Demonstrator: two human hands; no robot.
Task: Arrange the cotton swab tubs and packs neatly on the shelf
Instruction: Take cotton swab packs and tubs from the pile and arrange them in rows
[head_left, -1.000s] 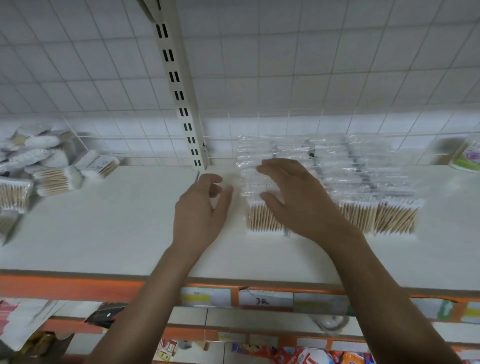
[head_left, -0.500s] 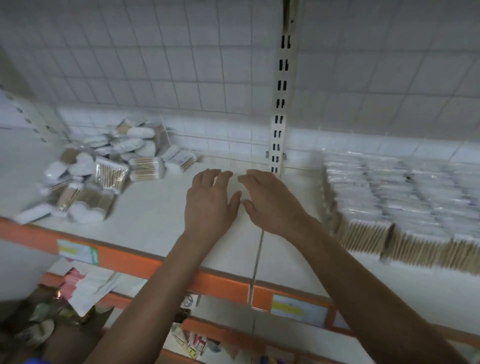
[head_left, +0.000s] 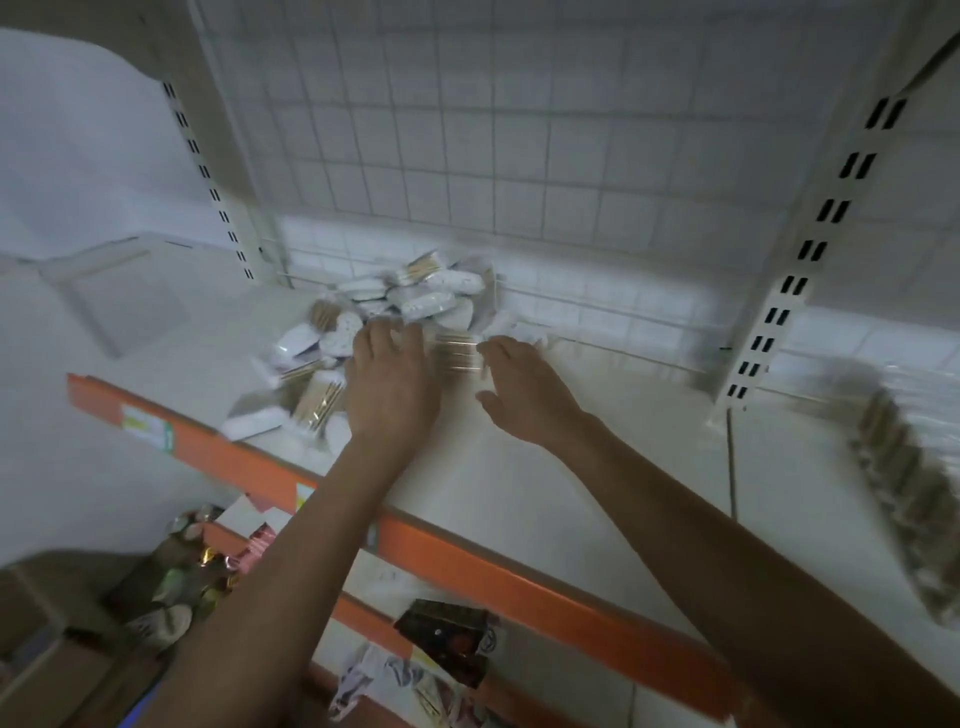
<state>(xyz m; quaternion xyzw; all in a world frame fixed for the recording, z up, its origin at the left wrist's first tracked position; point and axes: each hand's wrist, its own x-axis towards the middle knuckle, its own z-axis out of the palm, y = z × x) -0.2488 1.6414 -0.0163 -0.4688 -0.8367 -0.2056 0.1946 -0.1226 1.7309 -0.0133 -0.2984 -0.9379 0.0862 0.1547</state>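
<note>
Both hands were stretched over the white shelf (head_left: 571, 493). The loose heap of swab packs (head_left: 415, 301) lay at eleven o'clock. The left hand (head_left: 389, 384) had its fingers straight, and the right hand (head_left: 524, 395) was spread, its fingertips touching one blurred pack (head_left: 456, 352) between them. Tidy rows (head_left: 893, 452) sat at three o'clock.

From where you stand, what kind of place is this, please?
Most likely a shop aisle, though blurred: a white display shelf with an orange price-label rail along its front, slotted uprights before a wire grid back, and a heap of packaged cotton swabs lying on it.
</note>
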